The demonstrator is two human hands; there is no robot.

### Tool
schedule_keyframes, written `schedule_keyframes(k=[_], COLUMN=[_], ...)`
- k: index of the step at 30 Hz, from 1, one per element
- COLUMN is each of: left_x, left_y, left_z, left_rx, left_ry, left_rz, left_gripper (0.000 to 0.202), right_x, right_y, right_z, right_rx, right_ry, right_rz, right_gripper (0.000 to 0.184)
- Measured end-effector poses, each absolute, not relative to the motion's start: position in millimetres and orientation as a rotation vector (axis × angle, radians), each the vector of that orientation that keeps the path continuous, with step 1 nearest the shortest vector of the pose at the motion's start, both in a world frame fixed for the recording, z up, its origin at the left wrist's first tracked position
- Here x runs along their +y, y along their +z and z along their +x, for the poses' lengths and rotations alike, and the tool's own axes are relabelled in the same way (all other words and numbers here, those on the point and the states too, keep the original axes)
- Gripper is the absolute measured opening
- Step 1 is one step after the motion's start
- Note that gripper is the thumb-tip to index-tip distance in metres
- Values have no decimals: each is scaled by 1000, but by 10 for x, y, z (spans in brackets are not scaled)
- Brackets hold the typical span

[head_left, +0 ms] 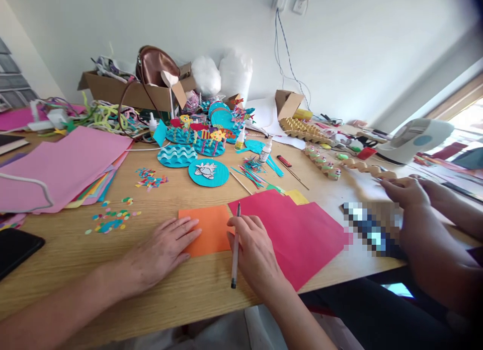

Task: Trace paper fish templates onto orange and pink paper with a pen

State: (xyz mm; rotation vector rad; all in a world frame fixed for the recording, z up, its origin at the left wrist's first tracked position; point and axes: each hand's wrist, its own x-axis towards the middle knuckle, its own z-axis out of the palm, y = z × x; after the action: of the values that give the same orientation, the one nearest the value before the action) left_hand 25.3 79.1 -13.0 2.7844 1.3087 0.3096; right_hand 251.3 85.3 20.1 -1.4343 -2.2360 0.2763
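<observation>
My left hand (166, 249) lies flat, fingers stretched out, on the left edge of an orange paper sheet (210, 229) on the wooden table (113, 269). My right hand (253, 247) is closed round a pen (235, 254), which stands nearly upright with its tip up by the orange sheet's right edge. A large magenta-red sheet (298, 234) lies just right of that hand, partly under it.
Pink and coloured paper stack (64, 166) at left, confetti bits (113, 219), a dark phone (15, 247) at the near left edge. Blue paper-craft discs (208, 172), glue bottles and cardboard boxes (132, 90) further back. Another person's hands (407, 191) work at the right.
</observation>
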Motion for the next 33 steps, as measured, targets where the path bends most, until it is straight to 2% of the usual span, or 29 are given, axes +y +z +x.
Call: schedule_keyframes(k=[6,14,23,33], left_x=[797,770,747,798], left_y=[-183,-156,-49,-51], left_z=[240,242,289,323], left_rx=[1307,1321,1378,1388], left_ry=[347,427,356,314], left_rz=[2824,2757,2727,2740], left_gripper=[40,35,31,33], right_x=[798,800,784,867], right_y=[190,148,198,728], right_z=[2405,2419,2425,2787], right_rx=[-2427,-2477,-2505,-2419], right_ry=[339,426,400,364], right_rz=[-1351,-1352,-1364,-1122], right_gripper=[11,13,15,19])
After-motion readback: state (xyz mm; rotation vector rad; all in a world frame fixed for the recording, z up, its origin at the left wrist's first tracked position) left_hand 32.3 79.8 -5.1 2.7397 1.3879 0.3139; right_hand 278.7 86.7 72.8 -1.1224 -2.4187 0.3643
